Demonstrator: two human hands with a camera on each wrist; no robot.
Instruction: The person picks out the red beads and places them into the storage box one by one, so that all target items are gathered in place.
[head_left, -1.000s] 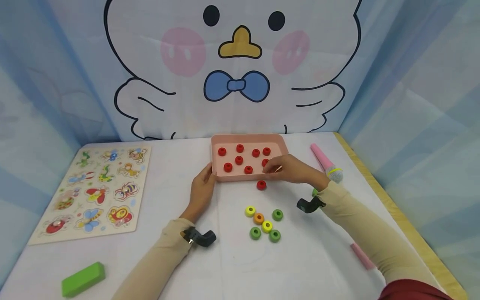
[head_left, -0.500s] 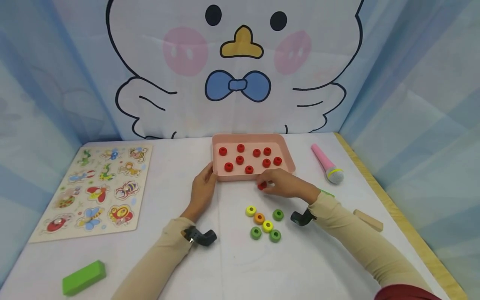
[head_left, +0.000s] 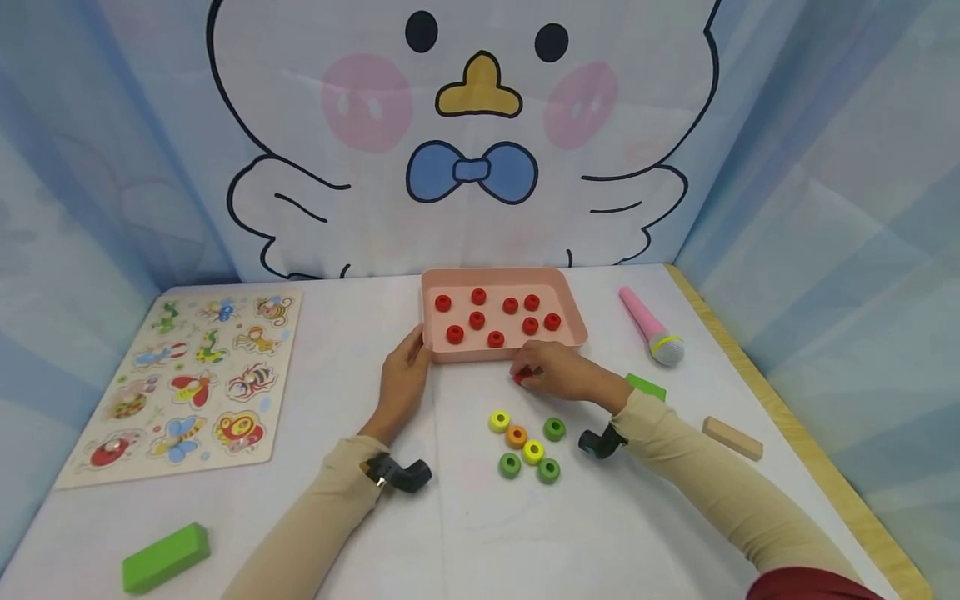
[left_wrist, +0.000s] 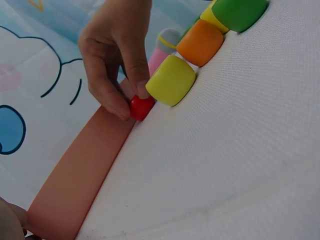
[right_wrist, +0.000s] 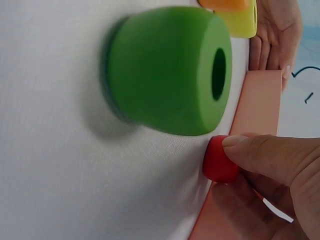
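My right hand [head_left: 564,372] pinches a red bead [right_wrist: 219,162] between thumb and fingers, just in front of the pink tray [head_left: 468,356]. In the left wrist view that bead sits low by the cloth, beside the tray's outer wall. My left hand [head_left: 402,382] grips the tray at its near left corner, thumb by the rim. Several red beads [head_left: 477,320] lie spread out inside the tray. Nearer to me on the white cloth is a loose group of green [head_left: 548,471], yellow [head_left: 533,452] and orange beads [head_left: 516,436].
A wooden insect puzzle board [head_left: 187,383] lies at the left, with a green block [head_left: 166,558] nearer to me. On the right are a pink toy microphone [head_left: 651,325], another green block [head_left: 647,387], partly behind my sleeve, and a plain wooden block [head_left: 732,437].
My right hand has left a red bead in the tray's right part, come out over the front wall and taken hold of the red bead outside. My left hand has stayed at the tray.
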